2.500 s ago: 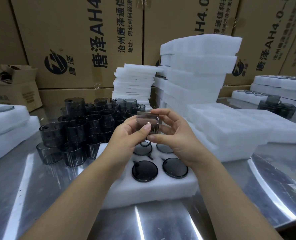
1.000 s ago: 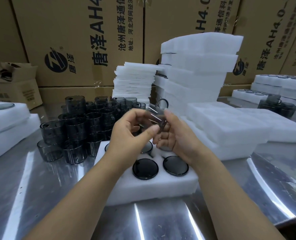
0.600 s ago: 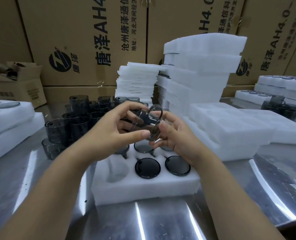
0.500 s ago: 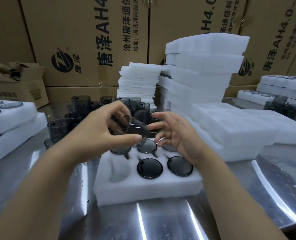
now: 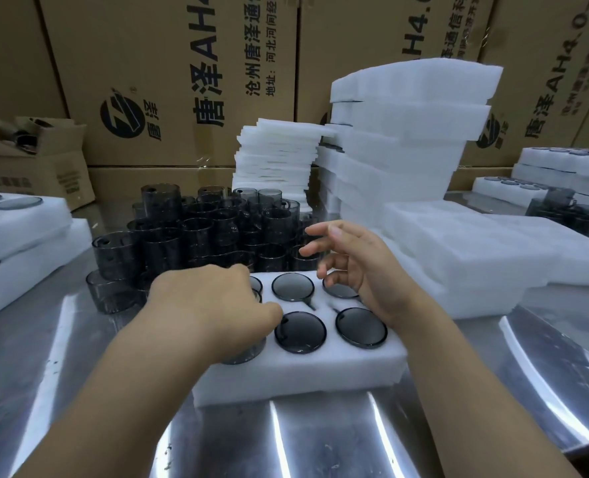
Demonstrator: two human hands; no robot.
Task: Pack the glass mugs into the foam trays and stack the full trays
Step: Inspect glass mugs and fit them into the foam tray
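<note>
Evidently the smoky grey glass mug point(image 5: 246, 352) was going into the near-left, seemingly last, pocket of the white foam tray point(image 5: 303, 377) under the clasping left hand point(image 5: 213, 305), the right hand point(image 5: 355, 267) hovering slack-fingered; lifting the tray next would mean clearing loose dark glass mugs point(image 5: 199, 236) far-left and stacked white foam trays point(image 5: 458, 267) right.

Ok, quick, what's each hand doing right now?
Left hand: gripping a glass mug at the foam tray's near-left slot.
Right hand: open, holding nothing.
</note>
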